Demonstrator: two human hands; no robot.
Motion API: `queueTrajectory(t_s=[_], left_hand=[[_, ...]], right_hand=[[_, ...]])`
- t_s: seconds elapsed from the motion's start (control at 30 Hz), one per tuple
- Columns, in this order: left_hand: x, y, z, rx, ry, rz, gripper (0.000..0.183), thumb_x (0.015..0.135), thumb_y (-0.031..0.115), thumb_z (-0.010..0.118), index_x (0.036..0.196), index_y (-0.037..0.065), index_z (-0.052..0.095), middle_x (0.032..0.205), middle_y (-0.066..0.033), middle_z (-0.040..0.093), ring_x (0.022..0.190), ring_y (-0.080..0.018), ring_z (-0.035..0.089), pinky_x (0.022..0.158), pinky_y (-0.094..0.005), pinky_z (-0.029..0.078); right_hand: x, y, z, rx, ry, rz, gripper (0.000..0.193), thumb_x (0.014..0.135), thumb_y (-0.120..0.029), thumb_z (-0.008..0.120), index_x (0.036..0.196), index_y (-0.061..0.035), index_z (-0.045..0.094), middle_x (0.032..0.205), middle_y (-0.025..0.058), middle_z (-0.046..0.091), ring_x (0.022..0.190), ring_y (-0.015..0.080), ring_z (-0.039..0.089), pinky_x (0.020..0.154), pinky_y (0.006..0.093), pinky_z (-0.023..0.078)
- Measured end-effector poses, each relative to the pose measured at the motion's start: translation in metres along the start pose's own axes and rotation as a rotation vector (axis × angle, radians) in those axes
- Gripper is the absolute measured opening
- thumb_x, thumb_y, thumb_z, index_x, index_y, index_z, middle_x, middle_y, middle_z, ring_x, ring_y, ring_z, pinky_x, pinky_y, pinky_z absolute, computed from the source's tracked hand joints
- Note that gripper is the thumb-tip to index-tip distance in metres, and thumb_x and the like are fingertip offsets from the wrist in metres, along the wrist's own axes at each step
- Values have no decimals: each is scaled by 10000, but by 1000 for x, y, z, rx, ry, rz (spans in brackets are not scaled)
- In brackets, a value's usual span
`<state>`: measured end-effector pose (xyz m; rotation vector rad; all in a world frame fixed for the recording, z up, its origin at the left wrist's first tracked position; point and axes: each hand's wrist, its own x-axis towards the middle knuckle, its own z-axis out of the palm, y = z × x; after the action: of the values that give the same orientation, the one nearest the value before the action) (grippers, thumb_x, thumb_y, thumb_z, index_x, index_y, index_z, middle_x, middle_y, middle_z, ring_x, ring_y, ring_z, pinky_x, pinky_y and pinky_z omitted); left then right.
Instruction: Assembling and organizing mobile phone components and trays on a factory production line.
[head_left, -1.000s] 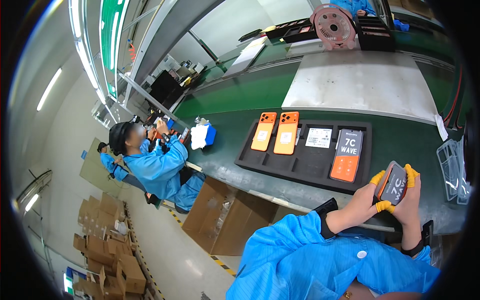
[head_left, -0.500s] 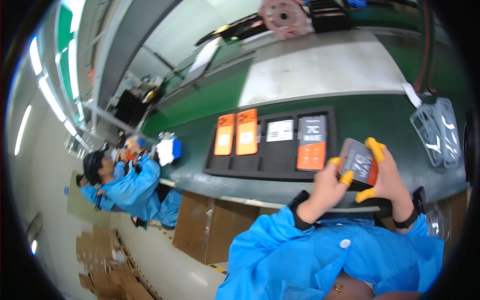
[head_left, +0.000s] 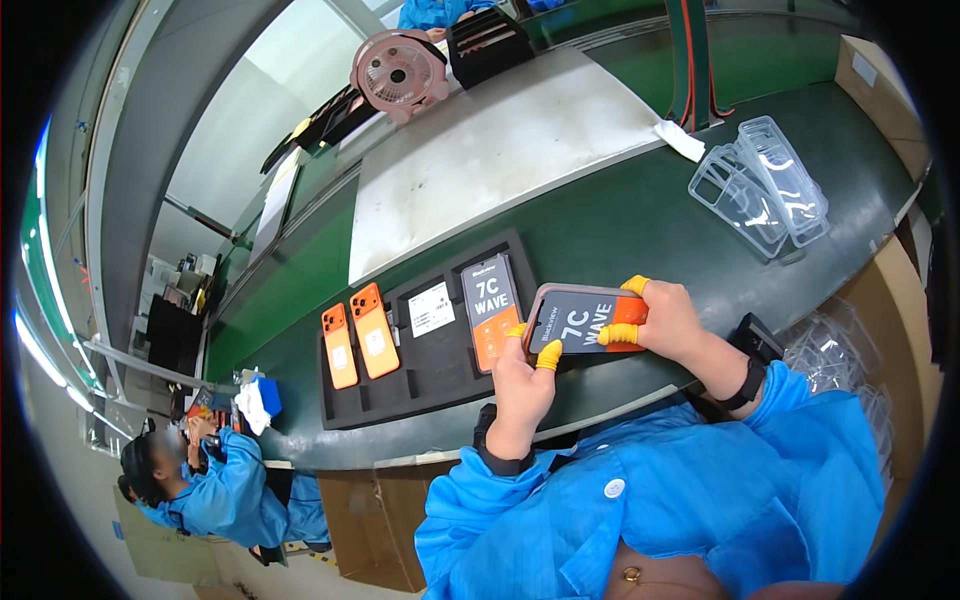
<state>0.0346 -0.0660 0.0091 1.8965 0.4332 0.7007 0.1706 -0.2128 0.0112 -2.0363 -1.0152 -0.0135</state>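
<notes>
1. I have the phone [head_left: 575,318] raised in both hands above the bench [head_left: 640,220], just right of the tray [head_left: 440,375], its grey and orange face up.
2. My left hand [head_left: 522,390] pinches the phone's left end, yellow-capped thumb at the lower edge.
3. My right hand [head_left: 672,322] pinches the right end, one yellow-capped digit across the face, another at the upper edge.
4. Fingers beneath the phone are hidden from me, so I can't tell how they sit.
5. In the tray I see two orange phones [head_left: 375,335], a white label [head_left: 431,308] and a grey-orange phone [head_left: 489,300].
6. Clear cases [head_left: 802,215] lie farther right, overlapping.
</notes>
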Motion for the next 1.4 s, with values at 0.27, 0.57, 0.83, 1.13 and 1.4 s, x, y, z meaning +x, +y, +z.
queueTrajectory(t_s=[0.27, 0.57, 0.83, 1.13, 1.4], left_hand=[[8, 12, 0, 89, -14, 16, 222, 743, 48, 592, 923, -49, 506, 786, -147, 598, 693, -185, 578, 622, -265, 436], [15, 13, -15, -281, -357, -191, 547, 772, 99, 583, 1218, -20, 291, 1125, -129, 453, 1024, -178, 454, 861, -287, 367], [15, 33, -2, 282, -34, 81, 382, 726, 168, 639, 1029, -29, 513, 779, -145, 581, 685, -250, 567, 607, -306, 431], [16, 38, 1, 513, 14, 185, 389, 701, 206, 659, 986, -30, 540, 707, -154, 576, 638, -282, 567, 564, -324, 435], [-23, 7, 48, -187, -559, -187, 411, 744, 169, 610, 1064, -31, 446, 903, -166, 578, 851, -263, 573, 730, -327, 437]], right_hand=[[-5, 0, 5, -39, 71, -10, 524, 547, -469, 710, 775, -19, 572, 647, 130, 566, 587, 281, 567, 549, 340, 458], [-9, 2, 11, 214, 103, 133, 553, 515, -455, 746, 773, 3, 576, 656, 125, 595, 592, 253, 589, 557, 307, 467], [-14, 6, 17, 492, 84, 165, 486, 513, -358, 789, 745, 8, 566, 661, 90, 604, 575, 164, 583, 555, 257, 458], [-19, 11, 21, 429, 132, 131, 470, 537, -350, 781, 761, -5, 555, 662, 62, 595, 584, 135, 564, 568, 245, 452], [-22, 19, 29, 1113, 47, 291, 365, 704, -251, 689, 928, -22, 513, 852, 24, 570, 775, 96, 531, 696, 249, 443]])
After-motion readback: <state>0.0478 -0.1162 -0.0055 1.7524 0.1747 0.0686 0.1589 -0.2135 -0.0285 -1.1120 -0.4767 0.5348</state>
